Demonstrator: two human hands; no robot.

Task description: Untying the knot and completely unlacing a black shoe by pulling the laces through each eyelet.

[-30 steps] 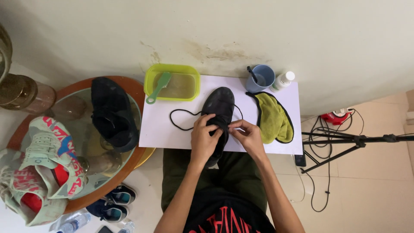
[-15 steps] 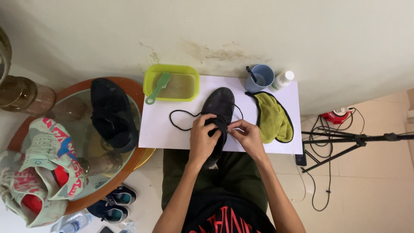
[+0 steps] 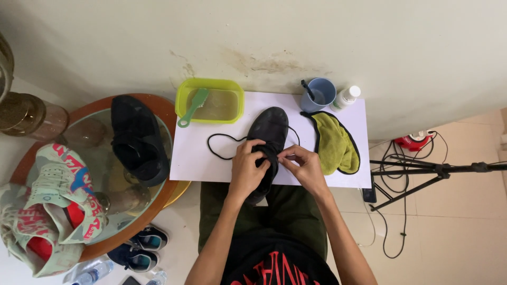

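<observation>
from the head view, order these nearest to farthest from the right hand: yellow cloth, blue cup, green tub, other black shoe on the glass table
From the right hand:
1. yellow cloth, just to its right on the white board
2. blue cup, at the board's far edge
3. green tub, far left corner of the board
4. other black shoe, left, on the glass table

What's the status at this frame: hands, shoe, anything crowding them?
Left hand and right hand both on black shoe, fingers at black lace. Shoe flat on white board. Yellow cloth close right, not touching.
</observation>
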